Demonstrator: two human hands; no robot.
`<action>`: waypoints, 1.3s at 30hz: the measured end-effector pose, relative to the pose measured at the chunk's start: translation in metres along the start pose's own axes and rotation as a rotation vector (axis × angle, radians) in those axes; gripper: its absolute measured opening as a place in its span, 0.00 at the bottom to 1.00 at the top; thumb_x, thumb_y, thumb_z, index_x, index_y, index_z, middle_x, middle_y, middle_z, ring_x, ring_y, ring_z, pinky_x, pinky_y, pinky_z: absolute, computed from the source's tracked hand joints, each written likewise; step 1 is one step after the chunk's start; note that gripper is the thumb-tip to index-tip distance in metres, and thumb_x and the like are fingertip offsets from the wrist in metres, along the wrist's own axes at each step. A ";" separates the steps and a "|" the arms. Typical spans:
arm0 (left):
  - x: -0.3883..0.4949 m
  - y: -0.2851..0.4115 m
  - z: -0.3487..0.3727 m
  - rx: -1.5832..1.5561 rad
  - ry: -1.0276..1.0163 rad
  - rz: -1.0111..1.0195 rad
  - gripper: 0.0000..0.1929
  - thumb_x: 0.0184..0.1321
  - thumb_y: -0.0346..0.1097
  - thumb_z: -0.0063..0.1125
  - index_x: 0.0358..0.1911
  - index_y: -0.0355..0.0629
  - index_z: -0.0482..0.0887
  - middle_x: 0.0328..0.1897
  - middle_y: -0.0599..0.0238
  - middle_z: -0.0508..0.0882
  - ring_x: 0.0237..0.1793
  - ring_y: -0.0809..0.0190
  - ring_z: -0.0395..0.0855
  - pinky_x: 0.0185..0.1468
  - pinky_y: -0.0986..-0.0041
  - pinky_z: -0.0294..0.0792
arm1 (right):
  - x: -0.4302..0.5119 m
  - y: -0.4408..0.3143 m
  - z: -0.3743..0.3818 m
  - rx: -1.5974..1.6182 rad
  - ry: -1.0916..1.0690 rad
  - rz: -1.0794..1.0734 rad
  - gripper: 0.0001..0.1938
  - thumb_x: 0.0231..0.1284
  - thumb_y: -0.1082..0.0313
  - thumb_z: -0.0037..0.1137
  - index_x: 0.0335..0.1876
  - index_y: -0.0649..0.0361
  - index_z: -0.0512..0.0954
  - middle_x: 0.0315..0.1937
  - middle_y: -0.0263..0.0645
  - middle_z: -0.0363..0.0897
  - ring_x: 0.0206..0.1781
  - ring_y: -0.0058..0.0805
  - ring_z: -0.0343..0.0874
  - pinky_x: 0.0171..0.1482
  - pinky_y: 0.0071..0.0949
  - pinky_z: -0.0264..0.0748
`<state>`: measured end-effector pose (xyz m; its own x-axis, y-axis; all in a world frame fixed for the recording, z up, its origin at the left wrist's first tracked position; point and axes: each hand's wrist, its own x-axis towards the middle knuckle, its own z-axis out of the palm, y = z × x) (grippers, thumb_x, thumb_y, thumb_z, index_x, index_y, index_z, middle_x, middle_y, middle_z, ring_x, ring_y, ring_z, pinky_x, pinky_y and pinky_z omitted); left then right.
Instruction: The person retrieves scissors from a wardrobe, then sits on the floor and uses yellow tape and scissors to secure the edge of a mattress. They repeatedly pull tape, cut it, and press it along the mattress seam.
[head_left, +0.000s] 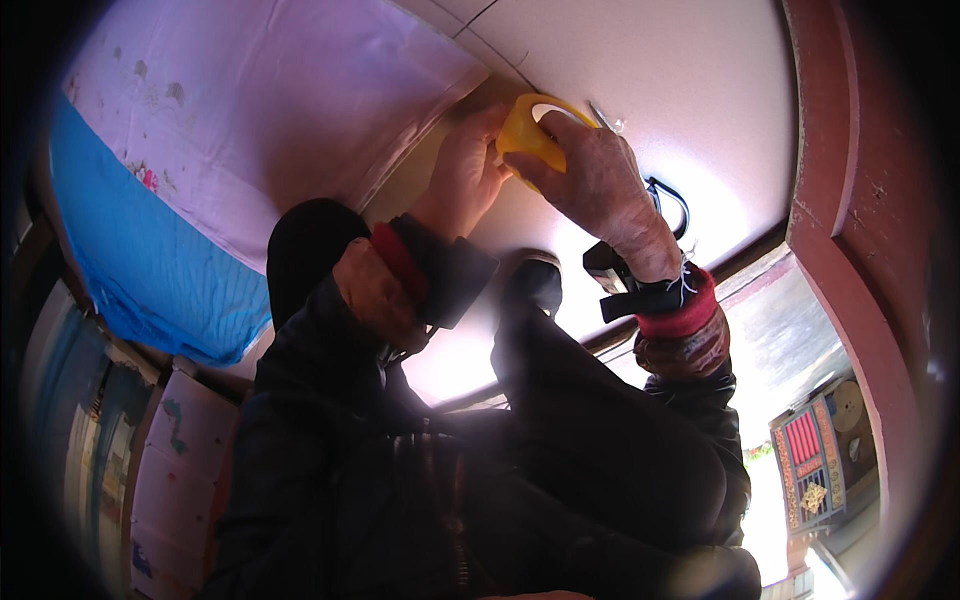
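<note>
My right hand (600, 180) grips a wide roll of yellow adhesive tape (529, 139), with fingers reaching into its core. Against the roll's left side rests my left hand (465, 172), its fingers curled and their tips partly hidden behind the tape. Both hands are above the pale tiled floor. Beyond my right hand, a dark looped handle (679, 206) and a thin metal blade (600, 116) show on either side of it. They look like parts of one pair of scissors, the middle covered by the hand.
A pink-lilac sheet (300, 90) with a blue strip (150, 240) spreads on the left, beside a brown edge. My dark shoe (540, 281) stands on the floor. A reddish door frame (825, 150) rises at right, with bright light beyond. Dark devices (457, 281) are strapped to my wrists.
</note>
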<state>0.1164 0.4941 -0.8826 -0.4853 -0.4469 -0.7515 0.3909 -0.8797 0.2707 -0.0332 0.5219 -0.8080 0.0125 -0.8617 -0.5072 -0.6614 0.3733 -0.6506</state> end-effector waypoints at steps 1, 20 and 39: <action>0.000 0.000 0.000 0.045 -0.057 0.025 0.13 0.66 0.42 0.44 0.46 0.43 0.78 0.44 0.65 0.80 0.49 0.66 0.76 0.54 0.69 0.66 | -0.001 -0.001 0.000 -0.003 -0.002 0.005 0.18 0.56 0.52 0.57 0.40 0.61 0.75 0.23 0.47 0.79 0.30 0.46 0.80 0.35 0.40 0.77; -0.001 0.008 0.008 -0.053 -0.040 -0.048 0.12 0.66 0.34 0.46 0.48 0.37 0.76 0.49 0.61 0.79 0.48 0.62 0.79 0.53 0.70 0.71 | -0.007 -0.007 0.005 0.050 0.071 0.038 0.16 0.56 0.61 0.62 0.43 0.65 0.74 0.34 0.47 0.82 0.36 0.38 0.84 0.41 0.29 0.80; 0.068 0.068 -0.008 2.168 0.256 1.356 0.32 0.60 0.50 0.47 0.63 0.34 0.64 0.68 0.47 0.64 0.68 0.46 0.60 0.67 0.53 0.51 | -0.004 0.001 0.007 0.046 0.105 0.038 0.18 0.55 0.50 0.59 0.37 0.59 0.76 0.22 0.42 0.79 0.28 0.43 0.81 0.32 0.37 0.78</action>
<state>0.1164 0.4054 -0.9205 -0.6545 -0.7211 0.2273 -0.6906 0.6925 0.2086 -0.0287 0.5284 -0.8102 -0.0916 -0.8771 -0.4715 -0.6244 0.4194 -0.6589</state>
